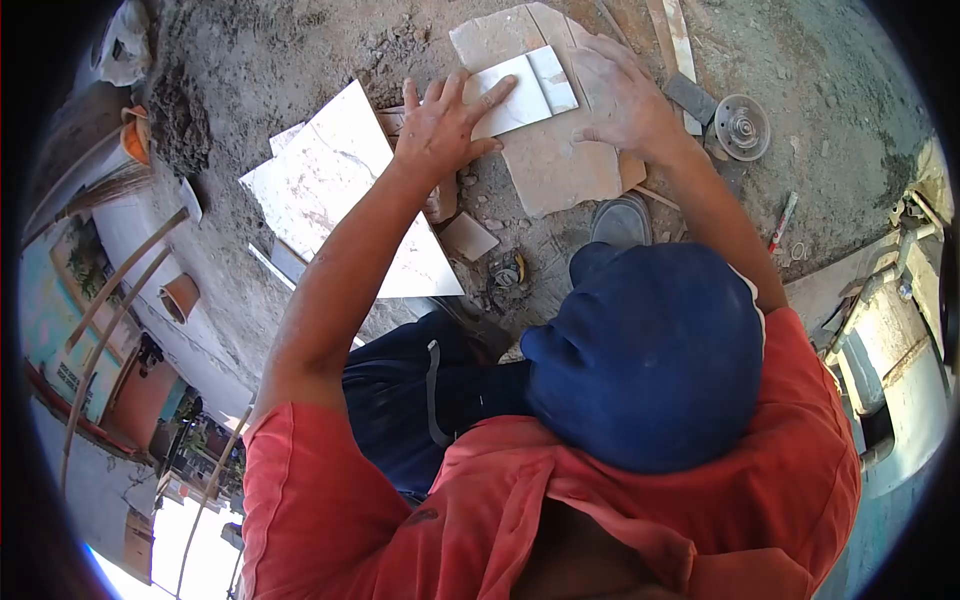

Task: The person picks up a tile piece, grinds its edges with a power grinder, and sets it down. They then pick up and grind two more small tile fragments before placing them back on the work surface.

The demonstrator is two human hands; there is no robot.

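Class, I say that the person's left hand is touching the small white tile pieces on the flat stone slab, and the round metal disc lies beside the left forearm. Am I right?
Not quite: the head view shows the round metal disc beside the right forearm. The left hand is indeed touching the small white tile pieces on the flat stone slab.

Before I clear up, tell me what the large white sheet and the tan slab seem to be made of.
Large white sheet: probably glazed ceramic tile, from its smooth, bright face and straight long edge. Tan slab: perhaps stone, matt, with an irregular outline; dust leaves concrete possible.
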